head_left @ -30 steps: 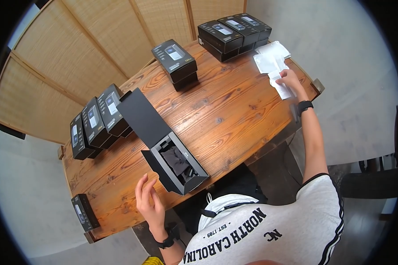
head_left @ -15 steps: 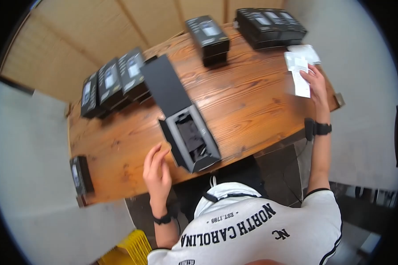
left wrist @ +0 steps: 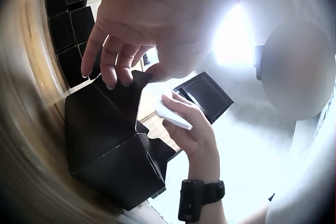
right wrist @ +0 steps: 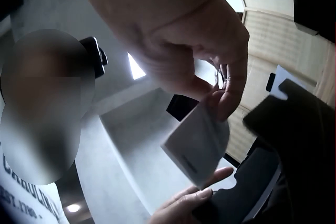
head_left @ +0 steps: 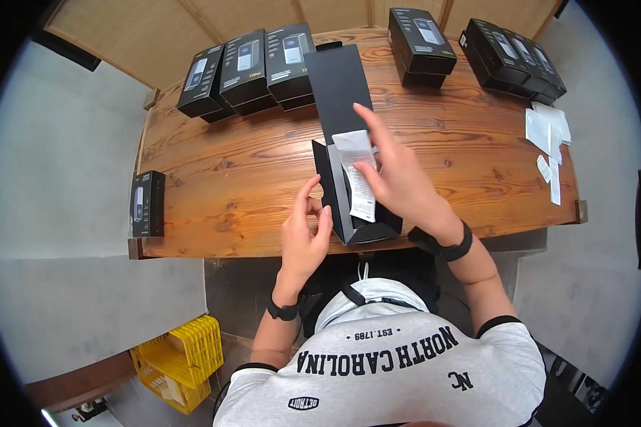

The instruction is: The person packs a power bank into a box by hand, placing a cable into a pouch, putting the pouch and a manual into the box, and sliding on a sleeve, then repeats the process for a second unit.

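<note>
My right hand (head_left: 406, 178) pinches a folded white printed leaflet (head_left: 356, 160) over the open black box (head_left: 377, 232). In the right wrist view, the leaflet (right wrist: 191, 148) hangs from the thumb and fingertips. The box stands near the table's front edge with its lid (head_left: 340, 89) folded back. Much of the inside is hidden by the leaflet and hand. At the box's left flap (head_left: 327, 185) is my left hand (head_left: 303, 238), fingers loosely bent, with index finger and thumb right at the flap's edge. From the left wrist, the fingertips overlap the flap (left wrist: 123, 98).
Closed black boxes stand along the back: a group (head_left: 243, 67) at left, a stack (head_left: 421, 43), and another group (head_left: 516, 60) at right. A small box (head_left: 147, 203) stands at the left edge. White papers (head_left: 543, 128) lie at right; yellow crates (head_left: 181, 356) are below.
My right hand has brought the leaflet from the papers at the right edge to above the open box. My left hand stays by the left flap. The head view has swung right.
</note>
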Motion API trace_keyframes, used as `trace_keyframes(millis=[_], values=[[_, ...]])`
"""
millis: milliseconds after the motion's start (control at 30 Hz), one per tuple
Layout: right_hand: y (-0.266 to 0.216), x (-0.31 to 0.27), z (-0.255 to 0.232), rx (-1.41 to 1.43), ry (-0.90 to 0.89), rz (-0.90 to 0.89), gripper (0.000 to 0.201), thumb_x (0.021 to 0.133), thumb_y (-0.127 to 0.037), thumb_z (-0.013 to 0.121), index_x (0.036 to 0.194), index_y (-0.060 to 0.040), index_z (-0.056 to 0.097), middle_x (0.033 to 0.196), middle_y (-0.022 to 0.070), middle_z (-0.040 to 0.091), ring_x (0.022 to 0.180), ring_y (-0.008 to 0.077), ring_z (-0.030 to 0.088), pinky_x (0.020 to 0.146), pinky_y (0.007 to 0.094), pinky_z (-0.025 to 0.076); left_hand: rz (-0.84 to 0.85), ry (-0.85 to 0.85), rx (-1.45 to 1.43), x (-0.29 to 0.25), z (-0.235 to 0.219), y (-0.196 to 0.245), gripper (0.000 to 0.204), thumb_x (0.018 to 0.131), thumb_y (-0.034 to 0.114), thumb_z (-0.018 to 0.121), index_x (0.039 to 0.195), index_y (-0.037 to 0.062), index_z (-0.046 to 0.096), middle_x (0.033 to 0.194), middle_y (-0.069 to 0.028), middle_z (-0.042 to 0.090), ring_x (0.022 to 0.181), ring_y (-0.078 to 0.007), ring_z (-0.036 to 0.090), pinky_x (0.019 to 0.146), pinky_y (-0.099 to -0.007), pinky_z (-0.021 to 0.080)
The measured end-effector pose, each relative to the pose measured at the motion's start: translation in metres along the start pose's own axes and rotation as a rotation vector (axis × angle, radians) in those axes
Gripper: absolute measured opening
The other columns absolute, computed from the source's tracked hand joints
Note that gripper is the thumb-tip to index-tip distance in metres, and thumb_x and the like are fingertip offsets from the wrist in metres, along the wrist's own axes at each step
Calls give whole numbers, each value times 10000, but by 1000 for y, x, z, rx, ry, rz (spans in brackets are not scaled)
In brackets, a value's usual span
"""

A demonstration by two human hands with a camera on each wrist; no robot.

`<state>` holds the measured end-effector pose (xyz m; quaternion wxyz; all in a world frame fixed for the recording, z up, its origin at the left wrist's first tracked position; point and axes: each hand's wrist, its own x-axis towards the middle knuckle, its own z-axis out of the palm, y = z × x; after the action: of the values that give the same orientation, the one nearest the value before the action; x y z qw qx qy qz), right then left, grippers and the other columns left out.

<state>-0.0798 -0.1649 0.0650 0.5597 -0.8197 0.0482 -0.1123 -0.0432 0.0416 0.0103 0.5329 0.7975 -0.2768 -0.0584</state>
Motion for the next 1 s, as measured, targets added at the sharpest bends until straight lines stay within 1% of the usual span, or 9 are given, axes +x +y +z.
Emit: trace_keyframes(millis=[67,167,367,500,567,700,767,900,1000], values=[[16,8,16,-293,85,-301,781,881,57,645,1550,14,242,1199,298,643,1001,443,692,822,461,544,0,0,-39,0,0,-1,524,937,11,590,1450,26,483,746,-64,574,700,-148,591,683,-285,484],[24,9,19,-301,-110,-18,808,861,70,634,1555,13,225,1164,324,635,1014,541,607,880,532,492,36,12,-39,0,0,-4,531,931,3,585,1452,26,484,742,-64,569,698,-148,591,678,-289,485],[17,-9,6,-566,-70,-57,813,821,2,718,1530,-20,322,1148,258,638,1015,438,641,825,466,522,5,-7,-8,0,-4,0,526,924,-8,579,1443,21,497,730,-62,560,690,-156,595,682,-289,491],[12,-20,-11,-653,48,-177,631,854,-42,690,1442,4,465,1236,220,599,1145,393,585,962,456,481,36,5,9,-1,-4,2,517,927,-4,583,1437,22,505,746,-65,566,694,-159,593,687,-295,496],[16,-25,-20,-697,110,-268,574,867,-65,694,1410,-10,515,1279,208,584,1190,389,561,1005,451,462,7,14,10,-3,-5,3,496,930,-9,603,1418,37,527,879,-76,633,832,-152,627,800,-293,512],[40,-39,-27,-390,284,-151,453,952,-163,663,1368,-10,566,1369,222,568,1278,388,542,1078,433,424,107,45,12,-3,-2,-4,497,943,23,614,1430,37,515,1104,-146,664,1037,-194,658,914,-320,520],[53,-48,-25,-261,217,-39,390,986,-189,620,1335,-14,615,1380,222,570,1281,392,545,1084,429,424,90,-43,-28,-4,-2,-2,572,937,80,652,1475,26,464,1363,-196,592,1268,-275,590,1066,-379,461],[52,-60,-9,-300,-6,-125,307,998,-172,585,1248,-35,699,1473,232,485,1374,396,455,1144,438,358,221,-341,-2,-5,6,1,764,893,208,732,1534,2,372,1528,-198,471,1449,-388,404,1185,-468,320],[55,-56,-13,-324,-40,-131,292,994,-156,579,1223,-30,710,1500,236,453,1408,398,415,1164,448,329,328,-392,243,-5,18,0,616,918,237,702,1479,79,503,1553,-187,435,1469,-403,355,1184,-489,318]])
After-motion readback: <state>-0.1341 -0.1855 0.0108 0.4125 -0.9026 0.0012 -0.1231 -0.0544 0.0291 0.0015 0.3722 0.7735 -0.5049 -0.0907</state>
